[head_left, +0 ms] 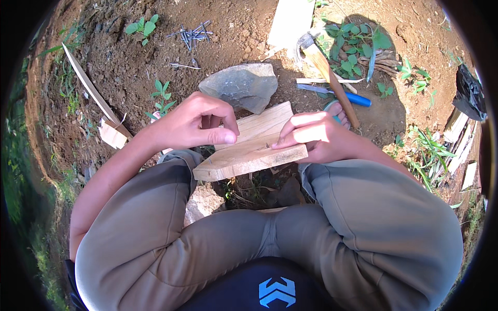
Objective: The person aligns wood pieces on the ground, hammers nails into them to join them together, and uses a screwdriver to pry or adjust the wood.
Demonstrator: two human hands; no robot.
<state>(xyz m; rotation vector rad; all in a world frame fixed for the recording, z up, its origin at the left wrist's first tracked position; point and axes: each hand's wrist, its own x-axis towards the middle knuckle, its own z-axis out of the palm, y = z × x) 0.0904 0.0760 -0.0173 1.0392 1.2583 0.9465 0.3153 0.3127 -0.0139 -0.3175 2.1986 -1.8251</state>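
Observation:
Between my knees are two pale wooden boards joined or resting at an angle: a near board (pixel 249 159) and a back board (pixel 264 122). My right hand (pixel 316 137) grips the near board's right end, fingers on top. By its fingertips a small dark nail (pixel 267 145) shows on the wood. Another thin nail (pixel 210 161) seems to stand at the left end. Above the boards' left part, my left hand (pixel 199 124) has its fingers curled and thumb close to the index finger. Whatever it may hold is hidden.
Beyond the boards lies a grey rock (pixel 241 85), with a pile of nails (pixel 192 36) on the soil behind it. To the right are a hammer (pixel 329 72) and a blue-handled tool (pixel 358 99). Another pale board (pixel 290 23) lies at the back; wood scraps (pixel 459 137) lie far right.

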